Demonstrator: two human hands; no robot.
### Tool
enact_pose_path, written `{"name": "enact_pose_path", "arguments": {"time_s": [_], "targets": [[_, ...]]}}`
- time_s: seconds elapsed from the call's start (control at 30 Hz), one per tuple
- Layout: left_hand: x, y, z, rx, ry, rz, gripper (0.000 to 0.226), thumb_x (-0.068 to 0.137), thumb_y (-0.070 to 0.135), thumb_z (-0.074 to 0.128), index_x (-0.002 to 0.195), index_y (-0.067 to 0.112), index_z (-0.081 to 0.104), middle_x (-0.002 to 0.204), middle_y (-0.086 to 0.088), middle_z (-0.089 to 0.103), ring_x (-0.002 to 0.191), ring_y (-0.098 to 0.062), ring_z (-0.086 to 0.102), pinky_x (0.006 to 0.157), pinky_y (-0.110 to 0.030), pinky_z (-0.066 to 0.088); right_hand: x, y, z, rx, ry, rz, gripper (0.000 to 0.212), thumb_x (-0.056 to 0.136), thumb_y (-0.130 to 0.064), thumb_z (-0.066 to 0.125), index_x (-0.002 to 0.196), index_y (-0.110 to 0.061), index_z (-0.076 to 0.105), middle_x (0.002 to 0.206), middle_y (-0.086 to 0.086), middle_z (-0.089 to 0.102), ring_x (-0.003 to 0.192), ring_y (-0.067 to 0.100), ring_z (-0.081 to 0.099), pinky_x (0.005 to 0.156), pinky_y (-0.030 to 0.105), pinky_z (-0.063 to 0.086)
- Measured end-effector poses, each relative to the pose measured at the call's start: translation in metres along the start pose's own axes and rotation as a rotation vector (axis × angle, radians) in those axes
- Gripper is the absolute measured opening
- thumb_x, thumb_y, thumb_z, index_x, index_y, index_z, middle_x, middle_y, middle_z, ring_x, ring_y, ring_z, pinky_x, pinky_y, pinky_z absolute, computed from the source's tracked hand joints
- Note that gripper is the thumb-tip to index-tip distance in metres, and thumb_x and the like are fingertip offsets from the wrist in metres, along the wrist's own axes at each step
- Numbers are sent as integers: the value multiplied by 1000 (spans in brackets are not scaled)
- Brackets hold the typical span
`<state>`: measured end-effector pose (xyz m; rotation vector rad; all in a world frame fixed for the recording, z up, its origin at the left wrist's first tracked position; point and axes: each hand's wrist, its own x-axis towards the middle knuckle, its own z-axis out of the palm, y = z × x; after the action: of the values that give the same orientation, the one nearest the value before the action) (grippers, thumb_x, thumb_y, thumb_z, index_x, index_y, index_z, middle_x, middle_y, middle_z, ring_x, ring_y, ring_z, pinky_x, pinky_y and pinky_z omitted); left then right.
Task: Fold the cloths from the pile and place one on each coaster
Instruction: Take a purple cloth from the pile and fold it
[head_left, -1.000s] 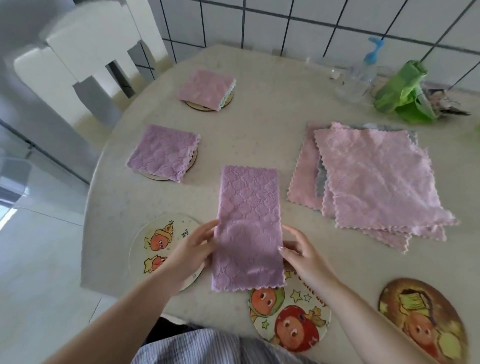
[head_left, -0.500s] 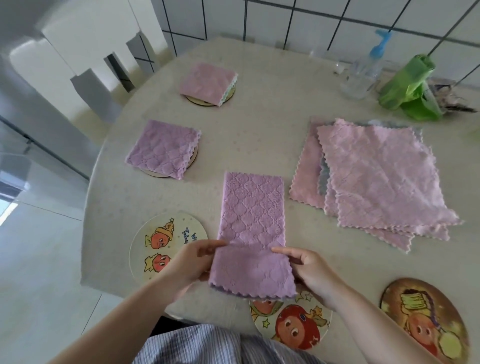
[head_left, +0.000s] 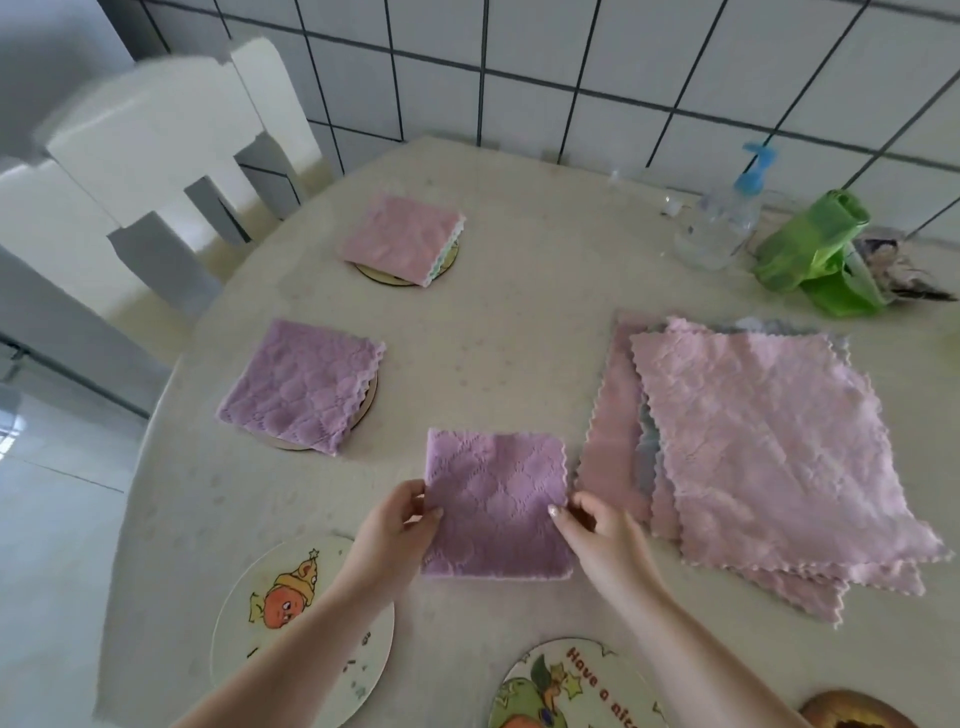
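A purple cloth (head_left: 496, 501), folded into a square, lies on the table in front of me. My left hand (head_left: 400, 525) pinches its left edge and my right hand (head_left: 592, 525) pinches its right edge. To the right lies the pile of unfolded pink cloths (head_left: 769, 447). Folded cloths cover two coasters: a purple one (head_left: 301, 384) at the left and a pink one (head_left: 402, 236) farther back. Bare coasters with cartoon prints lie near me: one at the lower left (head_left: 291, 608), one at the bottom middle (head_left: 566, 691) and one at the bottom right corner (head_left: 852, 714).
A clear spray bottle with a blue top (head_left: 719, 218) and a green bag (head_left: 810, 254) stand at the back right by the tiled wall. A white chair (head_left: 140, 156) stands behind the table (head_left: 519, 322) at the left. The table's rounded edge runs down the left.
The long purple strip has been folded in half, its near end brought over to the far end, making a square. Both hands moved from the near end to the sides. The camera tilted up.
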<state>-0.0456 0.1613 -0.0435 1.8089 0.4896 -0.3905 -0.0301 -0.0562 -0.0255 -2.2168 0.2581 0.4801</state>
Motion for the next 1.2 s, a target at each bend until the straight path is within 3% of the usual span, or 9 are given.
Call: {"name": "enact_pose_path", "arguments": {"time_s": [0.2,0.37,0.5,0.57,0.8,0.9,1.0,1.1,1.2], "targets": [[0,-1,2,121,-64,66,58,93,11,48,131,49,24,95,16,61,73,0,61,63,-17,46,13,11,6,-56,13,7,25,88,-32,58,71,-13,56,54,-2,55,46,3,42,45,18,30],[6,-6,5,332,-12,207,45,90,9,53,129,32,50,97,12,53,66,-2,51,64,-10,41,12,13,8,-58,38,15,8,85,-30,63,83,-24,57,71,-13,61,64,-1,54,54,10,38],[3,-9,5,654,191,478,46,88,26,53,134,22,46,132,0,41,116,-14,43,102,-36,35,7,13,12,-330,223,-312,50,80,-27,64,127,-21,49,121,-3,53,111,12,48,95,28,40],[5,-13,7,862,105,658,50,91,36,42,139,21,40,148,-3,32,137,-20,25,111,-44,21,6,11,18,-552,163,-492,53,85,-34,50,135,-21,41,141,4,41,130,18,33,106,44,29],[14,-26,8,1200,-119,636,57,95,52,21,145,26,25,154,-2,21,143,-19,7,109,-53,11,16,26,30,-827,-49,-471,64,88,-56,30,144,-27,24,155,2,18,141,18,13,108,57,19],[4,-16,5,1055,-29,555,59,91,53,33,145,31,21,155,2,17,142,-15,7,115,-42,10,6,15,23,-574,43,-408,60,87,-52,40,140,-26,33,150,-2,27,138,15,23,111,39,20],[-8,-8,-1,709,99,262,58,89,40,49,142,33,25,147,12,28,136,-14,23,112,-35,21,-5,8,16,-177,115,-149,55,85,-38,58,136,-27,39,128,-12,45,114,4,45,98,21,36],[-10,-3,2,421,69,157,46,87,17,55,130,30,47,127,4,51,115,-15,47,97,-34,43,-2,2,19,104,81,116,53,83,-26,66,131,-26,43,117,-11,55,101,7,54,90,28,45],[-10,3,-1,222,34,84,36,88,4,50,108,32,60,105,4,59,89,-7,57,67,-11,46,-2,-7,24,457,24,361,43,80,-19,68,119,-24,50,112,-1,62,93,16,60,82,37,52]]}}
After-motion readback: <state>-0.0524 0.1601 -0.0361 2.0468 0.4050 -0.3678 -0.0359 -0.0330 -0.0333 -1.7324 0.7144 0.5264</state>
